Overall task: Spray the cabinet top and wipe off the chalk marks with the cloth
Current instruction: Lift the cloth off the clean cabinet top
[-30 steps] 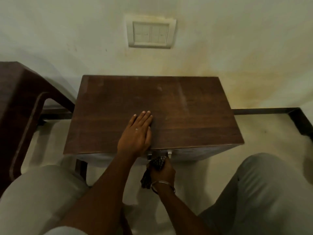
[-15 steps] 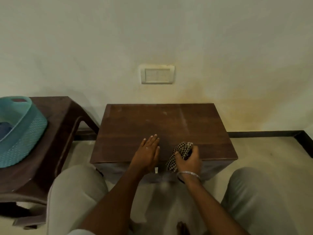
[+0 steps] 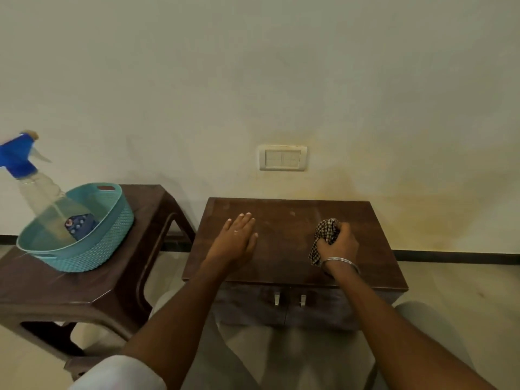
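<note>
Left hand (image 3: 236, 239) lies flat, fingers straight, pressing on the dark brown wooden cabinet top (image 3: 284, 254), while the right hand (image 3: 339, 243) is clenched round the bunched brown-and-white checked cloth (image 3: 326, 233), which rests on the right half of that top. Danger here: the clear spray bottle with the blue trigger head (image 3: 33, 184) leans in the teal woven-pattern plastic basket (image 3: 92, 249) on the dark brown plastic stool (image 3: 84, 288), well apart to the left, so a dry wipe may only smear the faint pale chalk smudges (image 3: 292, 213). And with the cloth wadded so tight, little fabric meets the wood, so marks could get missed.
</note>
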The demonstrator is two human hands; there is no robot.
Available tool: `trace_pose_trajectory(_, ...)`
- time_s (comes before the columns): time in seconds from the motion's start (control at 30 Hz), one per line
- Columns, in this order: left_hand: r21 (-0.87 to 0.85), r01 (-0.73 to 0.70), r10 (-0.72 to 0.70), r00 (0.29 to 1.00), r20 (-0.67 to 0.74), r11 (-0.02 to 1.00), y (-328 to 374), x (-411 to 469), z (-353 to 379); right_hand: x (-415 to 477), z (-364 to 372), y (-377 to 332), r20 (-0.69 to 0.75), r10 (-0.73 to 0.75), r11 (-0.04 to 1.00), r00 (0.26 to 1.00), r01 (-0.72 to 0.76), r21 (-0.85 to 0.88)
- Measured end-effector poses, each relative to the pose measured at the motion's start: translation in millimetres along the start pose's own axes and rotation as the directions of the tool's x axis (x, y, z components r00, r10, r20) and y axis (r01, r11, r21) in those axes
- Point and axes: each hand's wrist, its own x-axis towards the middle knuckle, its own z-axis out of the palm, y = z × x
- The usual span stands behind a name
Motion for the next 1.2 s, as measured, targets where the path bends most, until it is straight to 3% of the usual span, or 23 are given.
trace_pose_trajectory(0.13, 0.028, 0.019, -0.02, 0.999, 0.033, 0.999, -5, 0, -17, 8, 2, -8, -0.019, 0.005, 1.0, 1.0, -0.005, -0.03)
trace_pose_trajectory(0.2, 0.035, 0.117, -0.115, 0.991, -0.063, 0.992, -31, -24, -49, -4, 18, -46, 0.063, -0.09, 0.996, 0.994, 0.091, -0.018)
trace_pose_trajectory(0.37, 0.048, 0.069, -0.06, 0.984, -0.167, 0.996, -35, -21, -76, 6, 28, -75, 0.051, -0.119, 0.993, 0.992, 0.12, -0.009)
trace_pose_trajectory(0.43, 0.045, 0.055, -0.041, 0.966, -0.254, 0.997, -33, -30, -93, 8, 38, -97, 0.074, -0.162, 0.987, 0.984, 0.161, 0.013)
trace_pose_trajectory(0.53, 0.119, 0.071, -0.007, 0.883, -0.469, 0.99, -60, -69, -129, -11, 79, -157, 0.188, -0.277, 0.961, 0.942, 0.269, 0.071)
trace_pose_trajectory(0.67, 0.139, 0.273, -0.136, 0.784, -0.605, 0.952, -96, -128, -174, -50, 136, -230, 0.319, -0.448, 0.894, 0.835, 0.413, 0.172)
trace_pose_trajectory(0.77, 0.208, 0.376, -0.147, 0.726, -0.672, 0.903, -128, -158, -197, -76, 171, -276, 0.377, -0.549, 0.836, 0.746, 0.496, 0.236)
trace_pose_trajectory(0.93, 0.156, 0.532, -0.301, 0.669, -0.68, 0.832, -175, -193, -223, -110, 223, -330, 0.458, -0.631, 0.775, 0.627, 0.539, 0.329)
trace_pose_trajectory(1.07, 0.058, 0.544, -0.422, 0.71, -0.564, 0.837, -204, -194, -226, -123, 258, -351, 0.512, -0.691, 0.715, 0.51, 0.587, 0.379)
trace_pose_trajectory(1.2, 0.007, 0.516, -0.449, 0.753, -0.481, 0.857, -215, -192, -214, -121, 281, -344, 0.64, -0.692, 0.583, 0.334, 0.781, 0.223)
